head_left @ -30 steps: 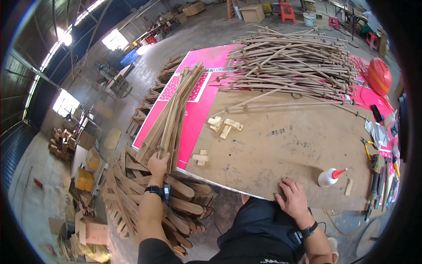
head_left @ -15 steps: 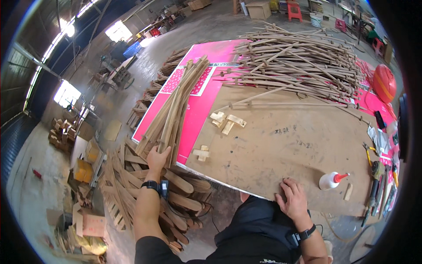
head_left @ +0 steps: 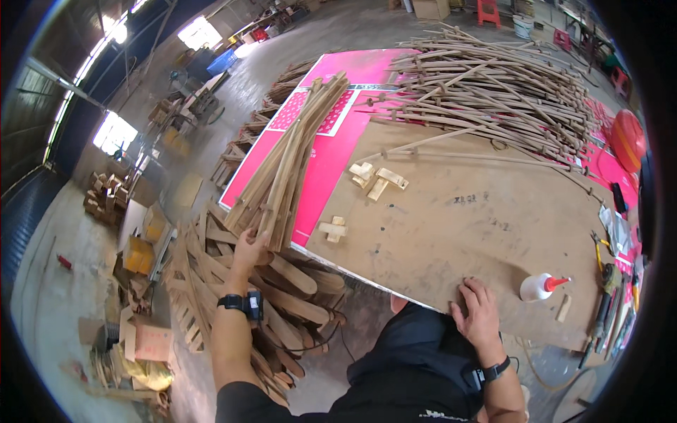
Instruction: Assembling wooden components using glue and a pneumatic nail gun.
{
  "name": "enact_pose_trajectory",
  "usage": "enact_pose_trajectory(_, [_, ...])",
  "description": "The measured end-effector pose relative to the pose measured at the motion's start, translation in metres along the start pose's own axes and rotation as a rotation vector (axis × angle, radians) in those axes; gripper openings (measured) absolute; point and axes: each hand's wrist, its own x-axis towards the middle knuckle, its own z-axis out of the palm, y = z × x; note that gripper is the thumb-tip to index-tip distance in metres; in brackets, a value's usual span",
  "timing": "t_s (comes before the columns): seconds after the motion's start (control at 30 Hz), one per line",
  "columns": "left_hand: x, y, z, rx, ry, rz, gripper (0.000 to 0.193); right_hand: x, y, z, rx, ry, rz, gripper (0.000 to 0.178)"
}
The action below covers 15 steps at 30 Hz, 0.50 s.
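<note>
My left hand (head_left: pixel 250 252) is closed around the near end of a long wooden slat in a bundle of wooden slats (head_left: pixel 285 169). The bundle lies lengthwise on the pink sheet (head_left: pixel 317 166) at the table's left side, with its near ends at the edge. My right hand (head_left: pixel 478 310) rests on the near edge of the brown board (head_left: pixel 437 233), fingers extended and holding nothing. Right of it stands a white squeeze bottle with a red nozzle (head_left: pixel 537 287). Small joined wood blocks (head_left: pixel 333 229) lie on the board's left part, with more (head_left: pixel 381 182) farther back.
A large heap of thin wooden rods (head_left: pixel 486 99) covers the table's back right. Pliers (head_left: pixel 599 248) and other tools line the right edge, near a red rounded object (head_left: pixel 626 139). Below my left arm, curved wooden pieces (head_left: pixel 296 303) are piled beside the table.
The whole view has shifted slightly, so the table sits a little higher and farther right. My left hand stays at the slats' near ends, its fingers more curled; my right hand still rests on the board.
</note>
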Motion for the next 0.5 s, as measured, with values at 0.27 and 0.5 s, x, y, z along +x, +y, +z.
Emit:
enact_pose_trajectory(0.27, [-0.041, -0.011, -0.103, 0.655, 0.102, -0.051, 0.064, -0.003, 0.004, 0.001, -0.014, 0.002, 0.014, 0.045])
enact_pose_trajectory(0.5, [-0.040, -0.094, -0.102, 0.404, -0.288, -0.130, 0.057, -0.003, 0.005, 0.006, -0.002, -0.009, 0.015, 0.045])
